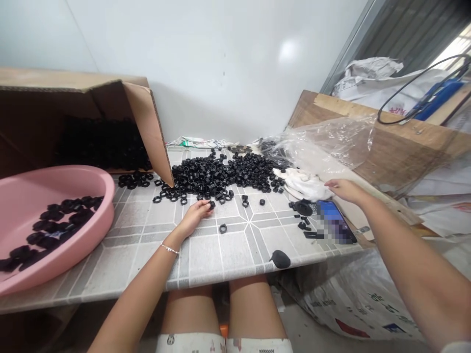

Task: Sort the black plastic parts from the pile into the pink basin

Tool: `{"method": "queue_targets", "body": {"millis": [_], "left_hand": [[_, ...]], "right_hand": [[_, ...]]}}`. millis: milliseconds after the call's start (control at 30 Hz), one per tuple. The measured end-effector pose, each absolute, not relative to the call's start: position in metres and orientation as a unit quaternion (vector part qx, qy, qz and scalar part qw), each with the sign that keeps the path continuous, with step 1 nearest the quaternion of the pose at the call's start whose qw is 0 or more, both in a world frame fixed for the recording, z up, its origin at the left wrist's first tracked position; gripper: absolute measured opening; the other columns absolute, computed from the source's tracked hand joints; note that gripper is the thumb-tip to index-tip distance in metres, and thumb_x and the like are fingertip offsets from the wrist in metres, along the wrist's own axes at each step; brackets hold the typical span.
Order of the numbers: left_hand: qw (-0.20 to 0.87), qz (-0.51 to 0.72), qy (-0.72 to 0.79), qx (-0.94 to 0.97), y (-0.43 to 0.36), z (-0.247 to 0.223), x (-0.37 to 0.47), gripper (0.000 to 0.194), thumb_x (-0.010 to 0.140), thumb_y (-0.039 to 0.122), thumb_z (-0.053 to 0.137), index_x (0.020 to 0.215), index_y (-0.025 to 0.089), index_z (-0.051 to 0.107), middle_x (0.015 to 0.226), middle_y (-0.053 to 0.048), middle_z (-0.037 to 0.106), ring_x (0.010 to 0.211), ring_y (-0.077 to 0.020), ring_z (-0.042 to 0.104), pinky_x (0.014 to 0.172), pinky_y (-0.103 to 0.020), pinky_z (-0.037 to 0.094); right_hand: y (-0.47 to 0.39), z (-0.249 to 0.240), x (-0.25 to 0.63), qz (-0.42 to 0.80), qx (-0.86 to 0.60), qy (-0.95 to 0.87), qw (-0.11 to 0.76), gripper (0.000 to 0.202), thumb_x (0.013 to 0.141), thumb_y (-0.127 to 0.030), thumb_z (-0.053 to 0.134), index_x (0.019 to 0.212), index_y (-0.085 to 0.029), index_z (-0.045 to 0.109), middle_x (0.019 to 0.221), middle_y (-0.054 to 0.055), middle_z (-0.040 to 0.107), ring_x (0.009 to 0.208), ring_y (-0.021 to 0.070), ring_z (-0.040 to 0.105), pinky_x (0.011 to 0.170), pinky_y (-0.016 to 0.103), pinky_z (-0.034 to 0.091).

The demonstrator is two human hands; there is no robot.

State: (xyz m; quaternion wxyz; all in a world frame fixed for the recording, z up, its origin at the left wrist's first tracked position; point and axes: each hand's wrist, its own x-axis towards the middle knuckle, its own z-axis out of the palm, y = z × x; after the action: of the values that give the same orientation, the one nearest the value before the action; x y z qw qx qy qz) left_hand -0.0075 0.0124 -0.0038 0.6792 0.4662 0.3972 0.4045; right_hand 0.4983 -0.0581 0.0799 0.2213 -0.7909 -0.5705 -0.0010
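My left hand (196, 214) is closed in a pinch on a small black plastic part (211, 205) at the near edge of a heap of black ring-shaped plastic parts (206, 174). A single black ring (222, 228) lies on the table just right of that hand. Over at the right, my right hand (344, 190) has its fingertips pressed together beside a crumpled white cloth (303, 185), above a phone (336, 223). Whatever those fingertips hold, if anything, is too small to make out.
A pink basin (106, 196) with black parts stands at the left, before a cardboard box (156, 132) full of them. Small black pieces (303, 225) lie by the phone. A black oval piece (280, 259) rests at the front edge. Clear plastic film (331, 142) covers the back right.
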Motion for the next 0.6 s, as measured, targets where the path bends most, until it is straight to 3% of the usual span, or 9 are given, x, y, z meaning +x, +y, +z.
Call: {"method": "queue_targets", "body": {"millis": [67, 133, 233, 367, 600], "left_hand": [[0.677, 0.404, 0.399, 0.469, 0.013, -0.004, -0.007, 0.036, 0.069, 0.035, 0.076, 0.095, 0.013, 0.063, 0.093, -0.006, 0.065, 0.082, -0.0139, 0.062, 0.084, -0.030, 0.048], [0.675, 0.404, 0.398, 0.471, 0.014, -0.004, -0.007, 0.036, 0.068, 0.035, 0.076, 0.094, 0.014, 0.063, 0.093, -0.005, 0.065, 0.081, -0.0138, 0.062, 0.083, -0.030, 0.048], [0.676, 0.407, 0.390, 0.474, 0.013, -0.003, -0.007, 0.036, 0.068, 0.034, 0.076, 0.095, 0.014, 0.064, 0.093, -0.005, 0.065, 0.081, -0.0136, 0.062, 0.082, -0.029, 0.047], [0.690, 0.418, 0.358, 0.470, 0.007, -0.001, -0.009, 0.037, 0.066, 0.034, 0.077, 0.094, 0.013, 0.064, 0.093, -0.005, 0.066, 0.081, -0.0143, 0.062, 0.080, -0.029, 0.047], [0.704, 0.434, 0.346, 0.442, 0.005, -0.005, -0.007, 0.034, 0.066, 0.034, 0.079, 0.088, 0.012, 0.065, 0.089, -0.005, 0.066, 0.081, -0.0137, 0.061, 0.086, -0.031, 0.046]], "right_hand": [[-0.058, 0.086, 0.459, 0.020, -0.769, -0.596, 0.232, 0.020, 0.077, -0.003, 0.057, 0.084, -0.013, 0.073, 0.098, 0.016, 0.072, 0.082, 0.0215, 0.065, 0.082, 0.036, 0.046], [-0.058, 0.087, 0.397, 0.055, -0.709, -0.636, 0.299, 0.024, 0.083, -0.010, 0.053, 0.098, -0.017, 0.070, 0.109, 0.012, 0.068, 0.093, 0.0213, 0.064, 0.086, 0.037, 0.047], [-0.055, 0.072, 0.286, 0.165, -0.597, -0.696, 0.362, 0.024, 0.088, -0.019, 0.050, 0.105, -0.023, 0.067, 0.108, 0.008, 0.066, 0.093, 0.0200, 0.062, 0.081, 0.038, 0.051], [-0.040, 0.031, 0.176, 0.243, -0.474, -0.755, 0.382, 0.030, 0.087, -0.023, 0.051, 0.116, -0.025, 0.062, 0.111, 0.007, 0.059, 0.089, 0.0176, 0.060, 0.082, 0.037, 0.050], [-0.017, -0.015, 0.147, 0.397, -0.443, -0.623, 0.509, 0.025, 0.083, -0.026, 0.053, 0.106, -0.024, 0.062, 0.110, 0.006, 0.054, 0.085, 0.0153, 0.058, 0.075, 0.032, 0.051]]}}
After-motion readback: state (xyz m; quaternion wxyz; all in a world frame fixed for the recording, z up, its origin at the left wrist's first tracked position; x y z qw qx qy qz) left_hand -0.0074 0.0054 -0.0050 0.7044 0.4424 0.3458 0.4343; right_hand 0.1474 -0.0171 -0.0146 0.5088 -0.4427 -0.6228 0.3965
